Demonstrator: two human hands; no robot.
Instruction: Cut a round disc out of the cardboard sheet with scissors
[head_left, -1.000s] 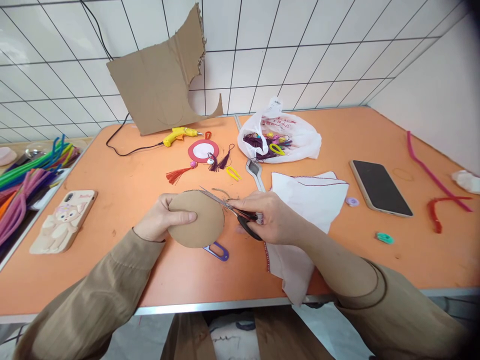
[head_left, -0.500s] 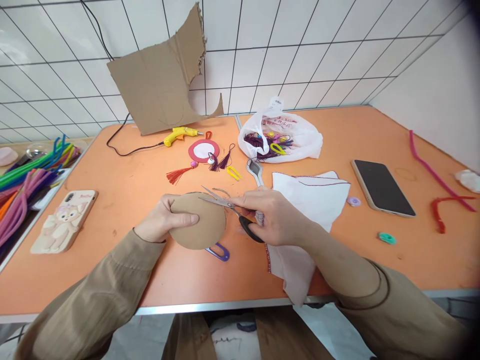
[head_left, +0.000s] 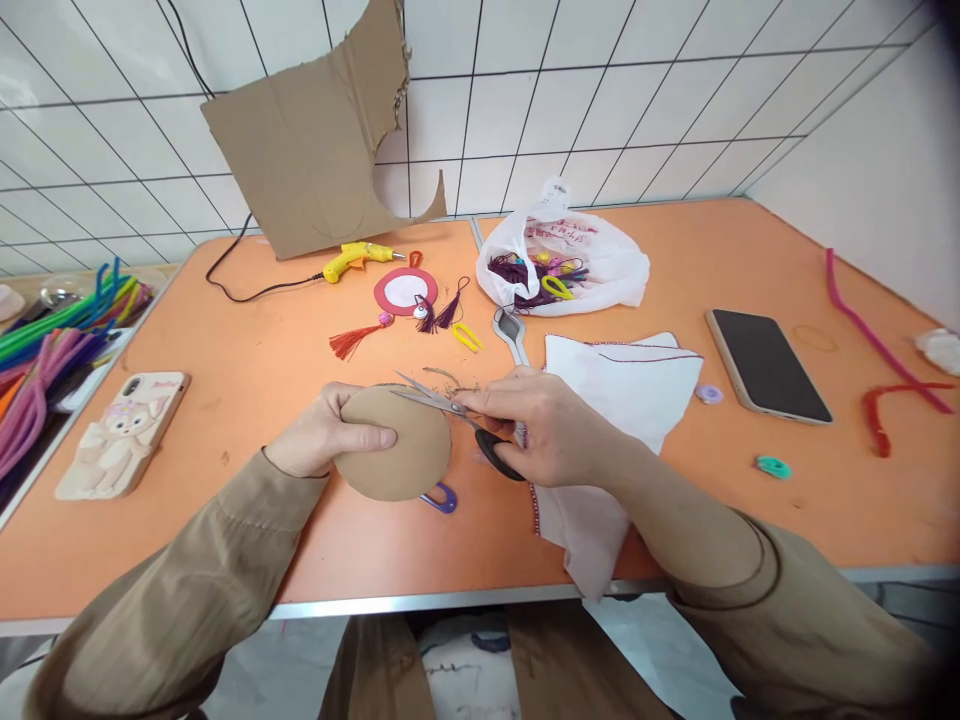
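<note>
A round cardboard disc (head_left: 397, 455) is pinched in my left hand (head_left: 322, 432), thumb on its upper face and the other fingers hidden beneath. My right hand (head_left: 551, 425) grips black-handled scissors (head_left: 439, 401), whose parted blades lie at the disc's top edge. Thin cardboard scraps (head_left: 442, 375) lie on the table just beyond the blades. A blue-purple clip (head_left: 444, 499) pokes out from under the disc's lower right side. Under my right forearm spreads a white cloth (head_left: 619, 400) with dark red stitched edging.
Behind stand a torn cardboard sheet (head_left: 300, 160), a yellow glue gun (head_left: 364, 258), a red-rimmed round piece (head_left: 405, 290) with tassels, and a white plastic bag (head_left: 607, 265). Phones lie left (head_left: 124, 435) and right (head_left: 769, 365). Pipe cleaners (head_left: 45, 390) fill the left side.
The view has tipped down slightly, so the background sits higher. Both hands keep their holds; the scissor blades sit slightly farther left along the disc's top edge.
</note>
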